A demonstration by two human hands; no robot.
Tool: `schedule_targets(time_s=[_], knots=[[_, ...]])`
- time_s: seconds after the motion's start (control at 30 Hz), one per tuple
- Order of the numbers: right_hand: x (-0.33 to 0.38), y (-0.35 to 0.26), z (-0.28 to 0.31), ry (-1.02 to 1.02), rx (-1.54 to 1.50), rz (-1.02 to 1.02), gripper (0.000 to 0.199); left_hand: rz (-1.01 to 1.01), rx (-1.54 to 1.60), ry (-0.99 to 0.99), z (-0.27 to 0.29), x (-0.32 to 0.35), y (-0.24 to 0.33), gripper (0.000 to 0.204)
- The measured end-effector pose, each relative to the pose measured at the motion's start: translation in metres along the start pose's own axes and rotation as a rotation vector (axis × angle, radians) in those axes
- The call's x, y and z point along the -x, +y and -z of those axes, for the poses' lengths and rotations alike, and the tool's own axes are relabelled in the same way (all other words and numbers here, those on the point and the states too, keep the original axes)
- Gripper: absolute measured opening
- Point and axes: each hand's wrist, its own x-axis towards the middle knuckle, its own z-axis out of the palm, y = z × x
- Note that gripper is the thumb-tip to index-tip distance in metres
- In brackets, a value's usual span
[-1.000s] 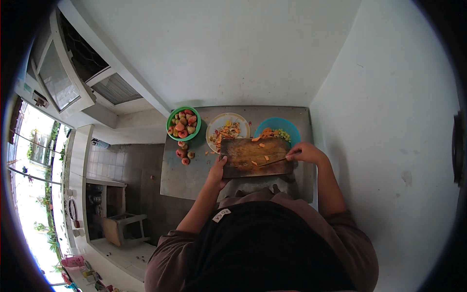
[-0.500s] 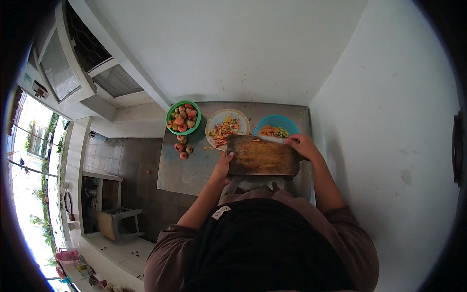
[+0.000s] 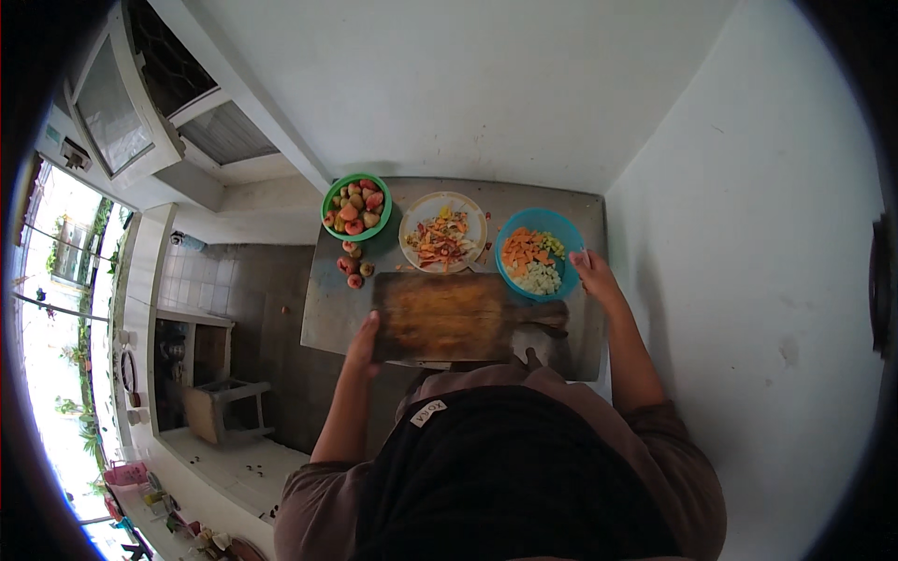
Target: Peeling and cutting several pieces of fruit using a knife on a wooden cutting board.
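Note:
My left hand (image 3: 365, 346) grips the left edge of a worn wooden cutting board (image 3: 444, 318), fingers partly hidden beneath. The board is smeared by motion, and its handle points right. My right hand (image 3: 597, 275) is closed beside the right rim of a blue bowl (image 3: 506, 224). A pale sliver at its fingertips looks like the knife, mostly hidden. In the bowl lie orange pieces (image 3: 524, 248), green pieces (image 3: 552, 245) and whitish cubes (image 3: 537, 278). Beyond the board stands a plate (image 3: 410, 217) with orange and red peelings (image 3: 444, 241).
A green basin (image 3: 329, 217) of reddish fruits stands at the table's far left, with several loose fruits (image 3: 349, 266) in front. White walls (image 3: 748, 234) bound the metal table (image 3: 327, 313) behind and at right. A stool (image 3: 220, 411) stands on the floor at left.
The cutting board has shifted left with my left hand, uncovering the whitish cubes and the front of the blue bowl. My right hand has moved slightly right, and the knife blade no longer shows lengthwise.

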Motion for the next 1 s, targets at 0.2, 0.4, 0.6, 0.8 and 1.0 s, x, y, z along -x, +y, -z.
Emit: schedule_targets(time_s=[0.2,0.4,0.6,0.8,1.0], knots=[[0.017,-0.035,-0.076,-0.306,-0.331,-0.125,0.039,-0.123,0.144,0.213,0.077,0.033,0.003,0.052],[-0.01,-0.069,-0.168,-0.414,-0.238,-0.281,0.031,-0.216,0.257,0.38,0.099,0.038,0.035,0.061],[-0.053,-0.053,-0.212,-0.052,0.205,-0.125,0.037,-0.217,0.28,0.386,0.135,0.038,0.073,0.063],[-0.073,-0.036,-0.229,0.271,0.317,-0.296,0.037,-0.075,0.206,0.293,0.161,0.003,0.079,0.063],[-0.073,-0.046,-0.229,0.125,0.417,-0.376,0.042,0.067,-0.127,0.326,0.133,-0.017,0.089,0.076]])
